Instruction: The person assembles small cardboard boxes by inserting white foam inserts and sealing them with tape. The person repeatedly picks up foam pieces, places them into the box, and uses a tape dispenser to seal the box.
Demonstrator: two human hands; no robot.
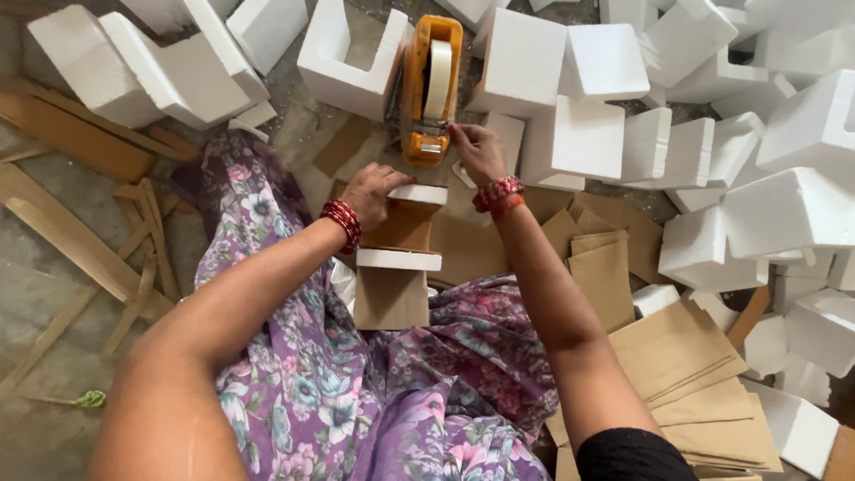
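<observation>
My left hand [372, 191] presses down on a small bundle [398, 233] made of brown cardboard folded between two white foam slabs, resting on my lap. My right hand [478, 151] reaches forward and pinches the end of the clear tape at the front of an orange tape dispenser [430, 87], which stands just beyond the bundle. Both wrists wear red bangles. A loose cardboard flap [391, 298] hangs from the bundle toward me over the purple floral cloth [338, 383].
White foam corner blocks [588, 107] lie heaped across the far side and right. Flat brown cardboard sheets [686, 356] are stacked at my right. Wooden slats [80, 240] lie on the concrete floor at left.
</observation>
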